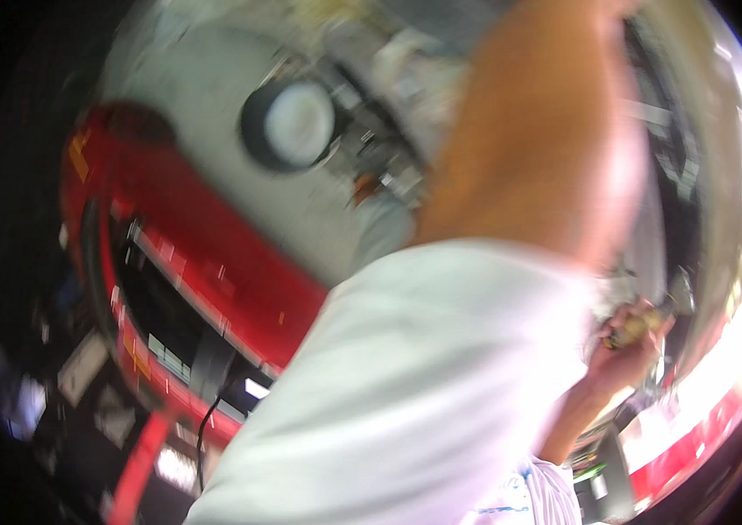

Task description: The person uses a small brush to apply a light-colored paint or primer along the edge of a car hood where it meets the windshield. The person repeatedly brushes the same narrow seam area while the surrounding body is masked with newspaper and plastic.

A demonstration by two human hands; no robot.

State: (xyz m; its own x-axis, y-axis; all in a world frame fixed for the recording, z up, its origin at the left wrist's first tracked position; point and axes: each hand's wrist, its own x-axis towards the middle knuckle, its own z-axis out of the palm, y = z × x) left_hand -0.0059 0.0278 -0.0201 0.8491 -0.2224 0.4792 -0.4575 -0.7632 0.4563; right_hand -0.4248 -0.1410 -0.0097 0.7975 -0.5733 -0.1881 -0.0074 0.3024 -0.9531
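Head view: raised left arm (528, 131) blocks bench; right hand (629, 350) grip holding small tool (638, 325).

Glossy red painted body panel (213, 262), white cloth sleeve (406, 394).

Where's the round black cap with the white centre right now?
Head view, upper middle: the round black cap sits on the grey housing, above the red frame, left of the raised forearm.

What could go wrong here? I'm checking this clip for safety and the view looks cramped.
The raised arm in the white sleeve blocks most of the view, so the person may be working partly blind. The right hand grips a small, blurred object close to machine parts and could get pinched. The black cable by the red frame might snag.
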